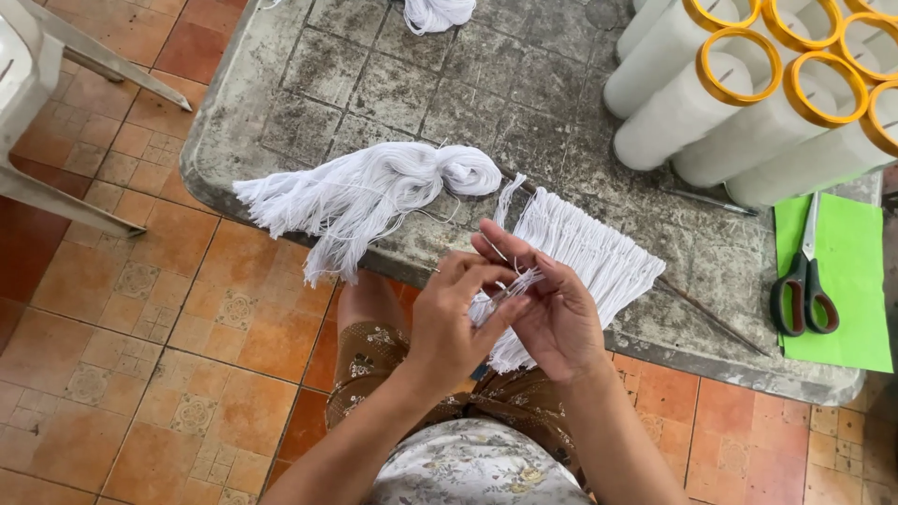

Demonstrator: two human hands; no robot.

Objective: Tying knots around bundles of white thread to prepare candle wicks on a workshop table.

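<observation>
Two hands meet just off the near edge of the table (281, 65), above the person's lap. The left hand (449, 323) has its fingers curled, thumb and forefinger pinched on a few white strands (513, 283). The right hand (552, 313) lies palm-up beside it, fingers half open and curved, the same strands running across them; how firmly it grips them I cannot tell. Those strands belong to a fringe (599, 257) of white cords hung side by side from a thin stick (711, 316), which lies slantwise on the table. The fringe spills over the table edge toward the hands, and the right hand covers its lower end.

Just left of the fringe, a loose bundle (360, 196) of cut white yarn rests on the table, its ends drooping over the edge. At the far right corner stand several white cones (711, 112) with yellow rims, lying tilted and touching one another. Near them, scissors (803, 285) with dark handles lie on a green sheet (851, 281), well apart from the hands. A second wisp of yarn (438, 13) shows at the table's far edge. A pale chair (28, 84) stands on the tiled floor (122, 355) to the left.
</observation>
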